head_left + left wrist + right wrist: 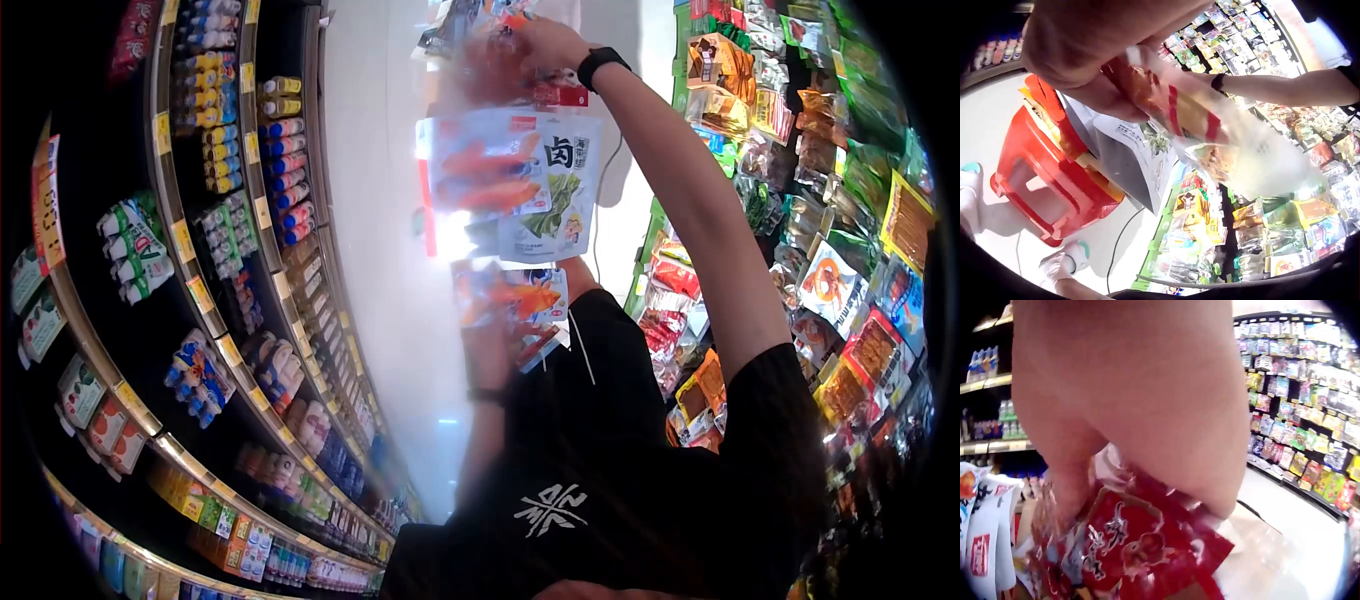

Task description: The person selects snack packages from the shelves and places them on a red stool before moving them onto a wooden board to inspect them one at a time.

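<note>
At the top of the head view my right hand [545,45], with a black wristband, bends over some packets. In the right wrist view its fingers grip a crinkled red snack packet [1141,550]. My left hand [487,345] is blurred, low in the head view, in front of my body. It holds a clear and red plastic snack packet [1175,109], which hangs out from its curled fingers in the left wrist view. Between the two hands lies a large white bag [560,215] with green kelp pictured on it. White bags [994,531] stand to the left of the right hand.
A red plastic stool [1079,187] stands on the pale floor with packets on top. Shelves of bottles [210,130] line the left side. A rack of hanging snack packets [720,80] runs along the right. A thin dark cable [1119,244] lies near the stool, beside a shoe [1075,256].
</note>
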The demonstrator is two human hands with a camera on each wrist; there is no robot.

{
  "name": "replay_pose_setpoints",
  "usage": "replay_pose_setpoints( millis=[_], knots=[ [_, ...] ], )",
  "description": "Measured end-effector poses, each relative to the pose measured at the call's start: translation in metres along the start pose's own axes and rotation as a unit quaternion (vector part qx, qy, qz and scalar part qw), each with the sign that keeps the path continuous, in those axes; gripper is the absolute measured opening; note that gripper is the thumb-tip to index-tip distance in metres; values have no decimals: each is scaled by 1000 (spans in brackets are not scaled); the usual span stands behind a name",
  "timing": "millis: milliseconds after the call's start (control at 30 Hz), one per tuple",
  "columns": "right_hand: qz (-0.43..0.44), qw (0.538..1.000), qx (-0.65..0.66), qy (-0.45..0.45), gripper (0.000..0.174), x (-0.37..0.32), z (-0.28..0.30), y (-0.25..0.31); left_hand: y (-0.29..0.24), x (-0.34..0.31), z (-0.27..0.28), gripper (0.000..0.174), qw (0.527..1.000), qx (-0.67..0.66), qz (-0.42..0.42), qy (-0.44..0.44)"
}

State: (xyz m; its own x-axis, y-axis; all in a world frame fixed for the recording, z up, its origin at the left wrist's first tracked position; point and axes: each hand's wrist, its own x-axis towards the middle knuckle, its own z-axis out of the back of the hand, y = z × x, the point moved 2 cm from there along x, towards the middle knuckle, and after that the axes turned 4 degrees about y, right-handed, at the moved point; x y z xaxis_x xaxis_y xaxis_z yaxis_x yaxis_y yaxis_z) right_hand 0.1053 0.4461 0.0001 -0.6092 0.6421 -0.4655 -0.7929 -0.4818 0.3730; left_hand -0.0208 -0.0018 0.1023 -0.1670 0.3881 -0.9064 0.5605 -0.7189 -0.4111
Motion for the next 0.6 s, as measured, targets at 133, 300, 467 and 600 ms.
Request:
replay_pose_setpoints(
  millis=[133,300,467,600],
  knots=[
    [-51,986,-65,-142,45,4,-20,7,6,20,14,23,999,15,-50,2],
    [-1,940,-15,-342,51,-25,-25,16,4,29,26,18,999,9,-42,4],
    [-15,904,120,-410,36,-120,-30,68,3,48,29,17,997,3,-79,-14],
    [-51,906,253,-336,32,-216,-93,132,-23,39,12,18,995,-85,-43,36]
  ],
)
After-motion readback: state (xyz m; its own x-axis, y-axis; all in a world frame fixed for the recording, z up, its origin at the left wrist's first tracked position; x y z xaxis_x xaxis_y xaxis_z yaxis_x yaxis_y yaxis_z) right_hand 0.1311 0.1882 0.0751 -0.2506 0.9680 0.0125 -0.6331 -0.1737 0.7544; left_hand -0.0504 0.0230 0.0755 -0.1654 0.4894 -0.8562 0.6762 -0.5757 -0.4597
